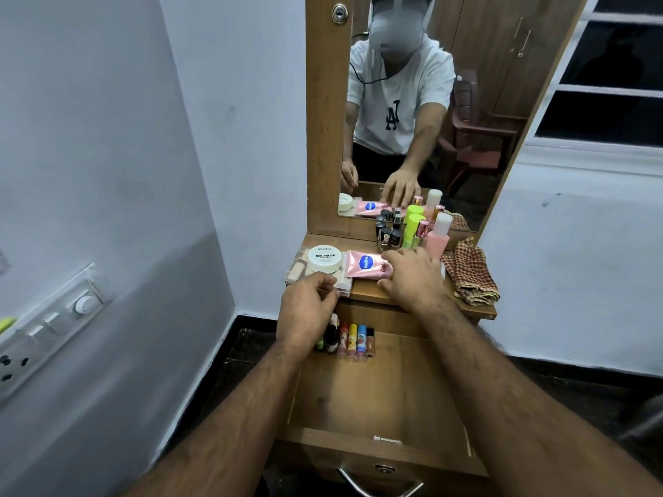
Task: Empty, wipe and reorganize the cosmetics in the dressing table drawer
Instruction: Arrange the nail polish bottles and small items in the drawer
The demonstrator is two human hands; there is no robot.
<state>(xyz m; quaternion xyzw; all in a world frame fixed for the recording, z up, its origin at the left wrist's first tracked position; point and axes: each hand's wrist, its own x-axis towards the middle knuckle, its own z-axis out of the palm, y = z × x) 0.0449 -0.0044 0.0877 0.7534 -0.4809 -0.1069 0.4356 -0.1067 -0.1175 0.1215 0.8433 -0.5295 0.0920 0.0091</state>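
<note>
Drawer pulled open below the bench, lip balm tubes at its far left corner. Right hand rests flat, fingers straight, on the pink tube. Left hand pinches the clear box under the white jar.

A switchboard is sitting on the left wall, with a dial and sockets showing. A louvred window is standing dark at upper right. The mirror is reflecting a red chair and wooden wardrobe doors.
</note>
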